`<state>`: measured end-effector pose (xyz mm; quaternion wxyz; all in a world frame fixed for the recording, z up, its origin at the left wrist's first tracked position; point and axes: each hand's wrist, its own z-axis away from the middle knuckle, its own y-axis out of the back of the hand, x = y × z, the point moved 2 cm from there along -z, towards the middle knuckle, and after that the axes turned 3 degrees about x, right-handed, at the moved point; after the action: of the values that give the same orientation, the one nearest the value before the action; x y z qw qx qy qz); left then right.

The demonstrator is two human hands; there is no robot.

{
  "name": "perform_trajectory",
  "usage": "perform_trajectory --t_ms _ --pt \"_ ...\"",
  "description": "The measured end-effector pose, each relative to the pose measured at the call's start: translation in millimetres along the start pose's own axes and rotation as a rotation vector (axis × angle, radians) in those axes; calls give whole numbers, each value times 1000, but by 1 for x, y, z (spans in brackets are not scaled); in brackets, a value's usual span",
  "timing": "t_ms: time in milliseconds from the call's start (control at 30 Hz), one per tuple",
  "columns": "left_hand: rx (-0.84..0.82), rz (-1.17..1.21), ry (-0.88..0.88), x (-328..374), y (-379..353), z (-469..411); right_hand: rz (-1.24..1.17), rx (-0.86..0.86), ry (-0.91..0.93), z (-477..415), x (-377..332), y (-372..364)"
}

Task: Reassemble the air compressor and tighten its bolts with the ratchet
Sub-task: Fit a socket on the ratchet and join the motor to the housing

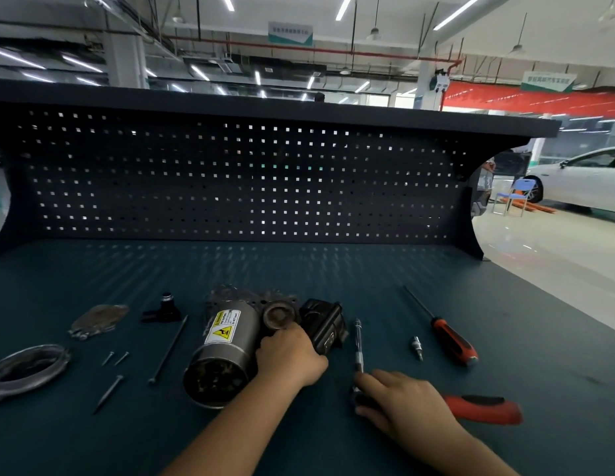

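The left hand (289, 359) holds the heavy-looking air compressor (227, 341) by its middle, while the right hand (402, 403) covers the ratchet (481, 408), maybe gripping it.

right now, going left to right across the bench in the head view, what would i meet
metal ring → cover plate → black fitting → motor cylinder → black housing → slim metal bar → red-handled screwdriver

Car workshop, dark pegboard (230, 180) behind workbench (333, 269), white car (584, 180) on shop floor, overhead strip lights (343, 6)
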<state>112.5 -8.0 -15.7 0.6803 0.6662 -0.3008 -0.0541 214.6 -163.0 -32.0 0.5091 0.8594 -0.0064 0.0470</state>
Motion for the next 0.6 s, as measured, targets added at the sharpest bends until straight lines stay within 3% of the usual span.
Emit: perform_trajectory --t_ms 100,167,267,367,433,533,600 --pt "21 24 30 1 -1 2 27 -97 -139 -3 6 -7" --pt "65 34 47 1 -3 5 50 -138 -136 -4 5 -6" --pt "138 7 46 2 -7 10 36 179 -206 -14 15 2" --pt "148 7 48 4 -7 13 -471 273 -585 -60 42 2" --pt "150 11 42 5 -7 16 -874 113 -775 -93 46 -6" --pt "210 25 32 4 -8 22 -1175 -48 -876 -119 38 -29" --pt "302 34 30 4 -6 31 -1228 -12 -847 -123 34 -35"
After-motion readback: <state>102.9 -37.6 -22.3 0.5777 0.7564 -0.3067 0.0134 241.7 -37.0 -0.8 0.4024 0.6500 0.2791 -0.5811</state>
